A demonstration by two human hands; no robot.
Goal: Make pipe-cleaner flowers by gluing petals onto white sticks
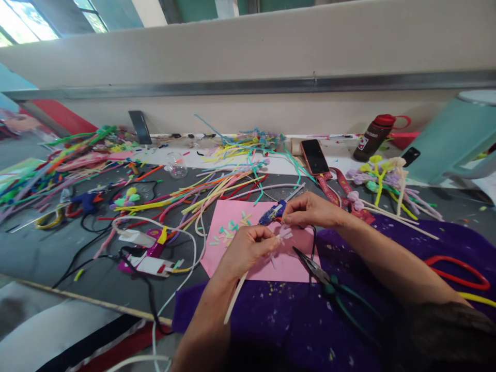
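Observation:
My left hand (246, 252) is closed in a pinch on a pipe-cleaner flower (285, 233) with small lilac petals. A cream stem (234, 300) runs out below that hand toward me. From the other side, the fingertips of my right hand (310, 211) are pinched together at the flower's upper edge; whatever lies right between them is hidden. Both hands are above a pink sheet (284, 273) scattered with short green and yellow clippings (231, 226). A blue glue gun (272, 213) lies just behind my fingers. Needle-nose pliers (329, 284) with green handles rest at the right.
Loose pipe cleaners (217, 188) spread across the dark table. At left lie a power strip (151, 256) with cables and another glue gun (86, 202). A phone (314, 157), finished flowers (377, 175), a dark bottle (377, 137) and a teal jug (453, 137) stand or lie toward the right.

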